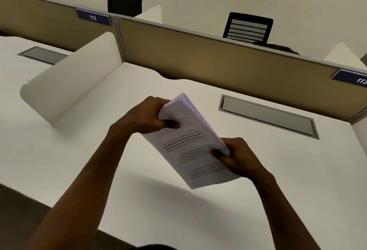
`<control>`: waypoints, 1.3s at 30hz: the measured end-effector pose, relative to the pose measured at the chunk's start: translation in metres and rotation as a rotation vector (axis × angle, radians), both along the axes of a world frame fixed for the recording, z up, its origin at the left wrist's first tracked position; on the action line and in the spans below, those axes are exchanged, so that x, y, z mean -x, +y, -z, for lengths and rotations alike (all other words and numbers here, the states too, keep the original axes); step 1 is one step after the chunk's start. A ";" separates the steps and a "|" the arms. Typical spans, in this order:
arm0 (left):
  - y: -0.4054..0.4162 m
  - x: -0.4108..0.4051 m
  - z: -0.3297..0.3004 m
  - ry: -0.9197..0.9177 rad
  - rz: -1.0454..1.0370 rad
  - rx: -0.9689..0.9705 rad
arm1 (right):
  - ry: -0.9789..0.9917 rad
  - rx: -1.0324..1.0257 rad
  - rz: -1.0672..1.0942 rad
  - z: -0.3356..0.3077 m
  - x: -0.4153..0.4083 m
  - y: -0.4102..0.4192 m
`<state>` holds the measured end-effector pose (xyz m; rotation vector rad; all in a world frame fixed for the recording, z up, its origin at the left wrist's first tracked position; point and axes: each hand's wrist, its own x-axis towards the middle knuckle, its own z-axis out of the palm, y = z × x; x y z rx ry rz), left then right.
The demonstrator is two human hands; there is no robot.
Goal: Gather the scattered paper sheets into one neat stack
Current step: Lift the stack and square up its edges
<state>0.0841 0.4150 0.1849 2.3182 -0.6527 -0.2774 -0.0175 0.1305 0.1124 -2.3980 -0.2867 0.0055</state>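
fingers (168, 123) of left hand (147, 116) curled round far corner of paper stack (190, 146), right hand (240, 158) pinching its 3 o'clock edge, stack tilted above white desk (139, 200), tan partition (218, 59) at 12 o'clock

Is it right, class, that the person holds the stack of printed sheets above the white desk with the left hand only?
Not quite. The head view shows both hands gripping the stack of printed sheets above the white desk: the left hand at its far end, the right hand at its near edge.

White paper stack (190, 146) with black print, white desk (99, 170), tan partition (218, 61), navy number labels (93, 17).
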 end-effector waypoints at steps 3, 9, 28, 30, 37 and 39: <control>0.011 0.004 0.021 0.056 -0.065 0.090 | 0.091 -0.039 -0.077 -0.009 -0.003 -0.007; 0.030 0.017 0.070 0.205 -0.289 0.445 | 0.306 -0.766 0.026 0.008 0.011 -0.064; 0.020 0.043 0.188 0.444 -0.415 0.579 | 0.253 -0.825 0.547 0.115 0.030 -0.010; 0.021 0.039 0.187 0.435 -0.432 0.603 | 0.244 -0.822 0.516 0.114 0.024 -0.008; 0.015 0.055 0.202 0.460 -0.451 0.547 | 0.221 -0.740 0.566 0.135 0.044 -0.010; 0.016 0.052 0.204 0.478 -0.464 0.550 | 0.229 -0.700 0.548 0.136 0.038 -0.011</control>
